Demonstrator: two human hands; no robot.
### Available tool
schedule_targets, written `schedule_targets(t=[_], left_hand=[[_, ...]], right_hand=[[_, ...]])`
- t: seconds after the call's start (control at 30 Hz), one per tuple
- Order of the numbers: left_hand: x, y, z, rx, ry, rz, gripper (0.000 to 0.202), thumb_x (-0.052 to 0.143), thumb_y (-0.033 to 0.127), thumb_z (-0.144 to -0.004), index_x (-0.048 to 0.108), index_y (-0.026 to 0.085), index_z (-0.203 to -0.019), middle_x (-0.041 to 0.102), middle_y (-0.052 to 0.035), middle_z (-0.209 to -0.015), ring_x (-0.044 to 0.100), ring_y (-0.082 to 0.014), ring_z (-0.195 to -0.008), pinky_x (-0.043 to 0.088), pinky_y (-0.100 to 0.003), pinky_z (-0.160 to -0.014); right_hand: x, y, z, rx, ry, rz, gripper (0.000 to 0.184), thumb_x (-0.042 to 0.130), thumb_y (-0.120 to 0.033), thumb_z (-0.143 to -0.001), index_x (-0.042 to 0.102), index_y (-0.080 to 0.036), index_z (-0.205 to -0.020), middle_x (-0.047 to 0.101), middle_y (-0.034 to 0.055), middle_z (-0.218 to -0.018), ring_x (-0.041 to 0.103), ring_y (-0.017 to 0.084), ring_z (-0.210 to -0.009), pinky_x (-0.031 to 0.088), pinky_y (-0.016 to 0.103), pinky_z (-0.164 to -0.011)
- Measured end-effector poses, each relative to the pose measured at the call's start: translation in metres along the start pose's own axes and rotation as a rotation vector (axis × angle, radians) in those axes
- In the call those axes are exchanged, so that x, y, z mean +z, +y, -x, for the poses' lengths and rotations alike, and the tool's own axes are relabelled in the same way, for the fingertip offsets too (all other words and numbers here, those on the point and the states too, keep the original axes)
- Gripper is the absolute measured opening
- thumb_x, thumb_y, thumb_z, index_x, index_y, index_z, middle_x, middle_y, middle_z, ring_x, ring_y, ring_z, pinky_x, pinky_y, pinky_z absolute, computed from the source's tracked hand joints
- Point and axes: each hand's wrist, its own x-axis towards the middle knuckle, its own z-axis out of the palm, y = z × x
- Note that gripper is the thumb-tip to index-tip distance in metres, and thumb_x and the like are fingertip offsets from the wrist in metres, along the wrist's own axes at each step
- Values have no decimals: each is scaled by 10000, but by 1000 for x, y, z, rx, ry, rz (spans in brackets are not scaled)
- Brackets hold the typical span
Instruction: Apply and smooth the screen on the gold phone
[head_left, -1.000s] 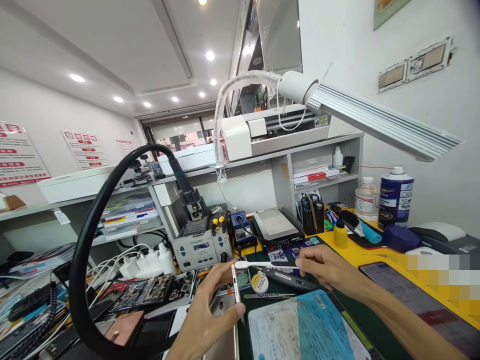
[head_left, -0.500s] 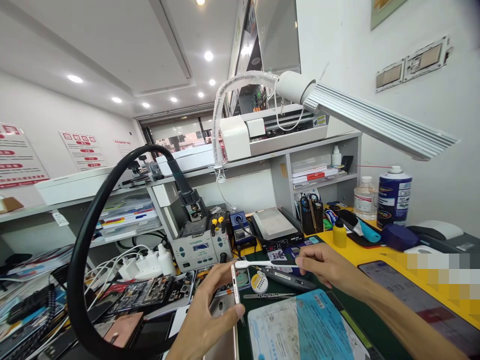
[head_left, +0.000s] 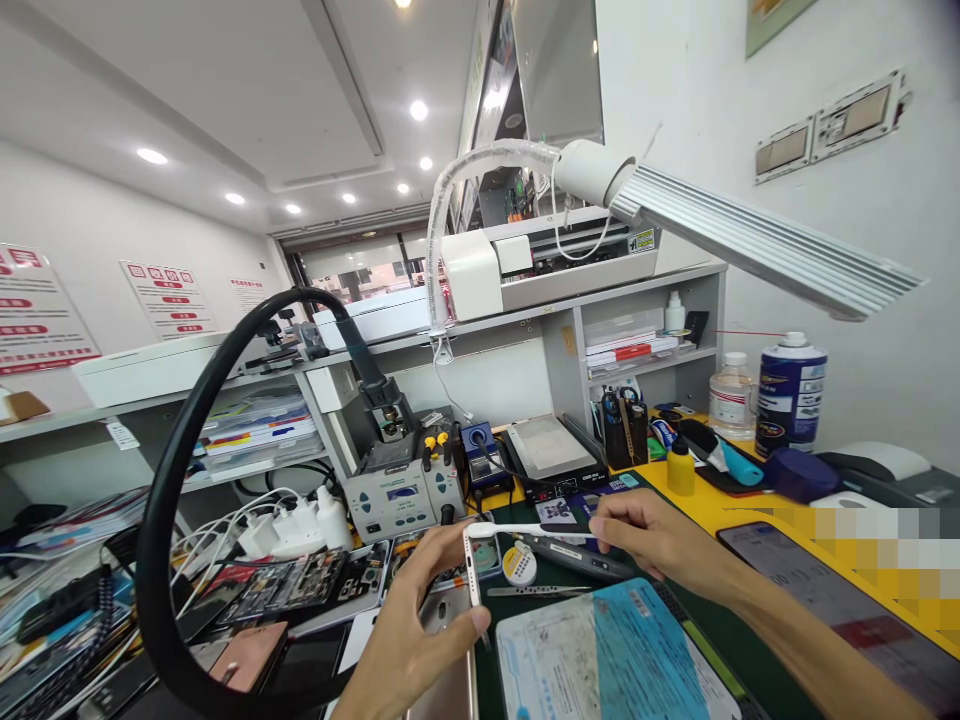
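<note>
My left hand point(head_left: 416, 610) is closed round a smartphone point(head_left: 472, 572), thumb and fingers on its edges. The phone is tilted so its narrow end with the port and speaker holes faces me. Between the fingertips of my right hand point(head_left: 649, 535) is the handle of a white and black toothbrush point(head_left: 514, 529), held level. Its white head lies at the phone's top corner; the bristles cannot be made out. Below the brush are a black pen-shaped tool point(head_left: 577, 558), a small round tub point(head_left: 519, 566) and metal tweezers point(head_left: 540, 592).
A blue and white pad point(head_left: 607, 650) lies on the green mat. Circuit boards point(head_left: 289, 590) crowd the left side. A thick black hose point(head_left: 161, 480) arches from the grey soldering station point(head_left: 401, 495). Another phone point(head_left: 832, 610) lies on the right, and a lamp point(head_left: 765, 240) hangs overhead.
The toothbrush head has shifted very slightly left along the phone's top corner. Both hands keep their grips, and the view has moved a little.
</note>
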Motion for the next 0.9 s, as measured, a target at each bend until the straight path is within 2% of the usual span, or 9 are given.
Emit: schedule_targets(t=[0.2, 0.33, 0.6, 0.77, 0.9], left_hand=[[-2, -3, 1, 11, -8, -24, 712, 682, 525, -849, 424, 287, -1469, 371, -96, -1585, 411, -352, -1416, 355, -454, -1153], [-3, -4, 0, -5, -4, -32, 712, 676, 537, -848, 429, 280, -1464, 333, -101, -1609, 363, -360, -1448, 334, -463, -1166], [-2, -5, 0, 11, -2, -40, 672, 682, 523, -848, 447, 310, -1441, 406, -76, -1573, 378, -346, -1444, 313, -454, -1185], [-4, -8, 0, -15, 8, -31, 695, 678, 534, -850, 434, 282, -1450, 321, -102, -1614, 411, -345, -1421, 342, -452, -1166], [-5, -11, -1, -25, 16, -46, 726, 675, 546, -848, 415, 267, -1466, 295, -124, -1623, 374, -361, -1444, 339, -471, -1167]], right_hand=[[1, -6, 0, 7, 10, 14, 456, 607, -575, -887, 577, -179, -664, 329, -87, -422, 306, 73, -369, 195, 244, -420], [0, -9, 1, 6, 10, 20, 458, 610, -580, -877, 575, -178, -662, 319, -89, -435, 294, 72, -370, 184, 245, -423], [1, -5, 1, -6, -3, 33, 422, 584, -533, -915, 573, -177, -688, 305, -88, -469, 275, 78, -408, 168, 254, -454], [2, -3, -1, -40, -14, 54, 421, 598, -513, -912, 570, -167, -674, 304, -73, -558, 257, 88, -501, 167, 266, -506], [1, -3, -2, -57, -13, 68, 432, 616, -520, -900, 569, -164, -661, 329, -62, -580, 277, 99, -538, 174, 276, -532]])
